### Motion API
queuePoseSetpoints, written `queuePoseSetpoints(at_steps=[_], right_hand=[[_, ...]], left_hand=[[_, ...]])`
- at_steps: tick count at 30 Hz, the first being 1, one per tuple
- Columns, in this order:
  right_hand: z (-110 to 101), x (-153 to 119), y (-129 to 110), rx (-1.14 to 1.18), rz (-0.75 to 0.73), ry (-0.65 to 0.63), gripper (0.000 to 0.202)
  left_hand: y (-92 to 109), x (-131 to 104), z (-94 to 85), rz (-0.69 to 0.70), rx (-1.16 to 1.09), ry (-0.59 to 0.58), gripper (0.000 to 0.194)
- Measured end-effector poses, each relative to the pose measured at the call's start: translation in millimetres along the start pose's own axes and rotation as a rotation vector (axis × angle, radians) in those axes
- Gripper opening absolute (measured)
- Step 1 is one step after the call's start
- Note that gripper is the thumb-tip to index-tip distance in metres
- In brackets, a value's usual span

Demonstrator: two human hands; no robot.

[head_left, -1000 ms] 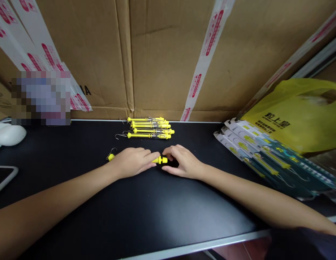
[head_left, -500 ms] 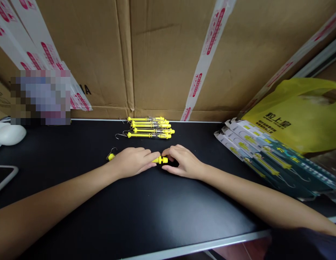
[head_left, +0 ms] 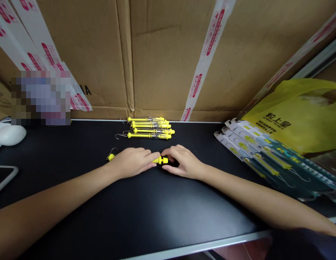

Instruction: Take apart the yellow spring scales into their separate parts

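On the black table (head_left: 146,216), my left hand (head_left: 132,160) wraps around a yellow hooked tube (head_left: 160,160), hook end leftward; my right hand (head_left: 185,163) grips nothing, thumb and fingers parted around the capped end. Both hands and the tube sit almost exactly where they were a second ago. The yellow bag (head_left: 306,112) reads 粒上皇, the cardboard (head_left: 100,68) shows "IA", and the red print on the tape (head_left: 215,32) is too small for me to read

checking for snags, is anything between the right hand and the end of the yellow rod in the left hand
Nothing visible. The right hand, partly open, is beside the end of the yellow rod held by the left hand; the other yellow rods lie farther back on the table.
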State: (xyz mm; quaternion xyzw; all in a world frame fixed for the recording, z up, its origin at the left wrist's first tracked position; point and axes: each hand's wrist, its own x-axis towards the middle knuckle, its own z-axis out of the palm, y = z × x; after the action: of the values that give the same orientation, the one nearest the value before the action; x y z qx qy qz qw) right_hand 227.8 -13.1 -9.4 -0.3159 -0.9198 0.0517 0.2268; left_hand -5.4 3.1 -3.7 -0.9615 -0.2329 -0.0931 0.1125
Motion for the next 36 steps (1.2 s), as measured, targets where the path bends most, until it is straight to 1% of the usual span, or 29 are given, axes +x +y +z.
queuePoseSetpoints(at_steps=[6,10,15,19,23,28,33,36], right_hand=[[1.5,1.0,1.9,-0.046,-0.038,-0.005,0.024],[2.0,-0.7,1.9,-0.023,-0.02,0.011,0.021],[0.0,-1.4,1.0,0.0,0.016,-0.004,0.033],[0.1,-0.1,2.3,-0.037,-0.017,-0.033,0.025],[1.7,-0.4,2.9,-0.037,-0.027,-0.004,0.023],[2.3,-1.0,1.6,-0.011,-0.031,0.021,0.019],[0.3,-0.8,1.7,0.002,-0.006,-0.013,0.03],[-0.3,-0.5,2.6,-0.029,-0.019,-0.038,0.026]], left_hand=[[-0.7,-0.1,-1.5,-0.003,0.009,-0.01,0.029],[-0.8,0.0,-0.3,0.002,0.01,0.01,0.03],[0.2,-0.6,-0.2,0.008,0.007,0.015,0.03],[0.2,-0.1,-0.7,0.004,-0.004,0.007,0.029],[0.1,0.3,-0.9,-0.002,0.0,-0.006,0.028],[0.1,-0.6,-0.6,0.004,0.003,0.006,0.029],[-0.2,-0.6,-0.4,0.004,0.008,0.006,0.028],[0.0,-0.4,-0.2,0.002,0.009,0.014,0.028]])
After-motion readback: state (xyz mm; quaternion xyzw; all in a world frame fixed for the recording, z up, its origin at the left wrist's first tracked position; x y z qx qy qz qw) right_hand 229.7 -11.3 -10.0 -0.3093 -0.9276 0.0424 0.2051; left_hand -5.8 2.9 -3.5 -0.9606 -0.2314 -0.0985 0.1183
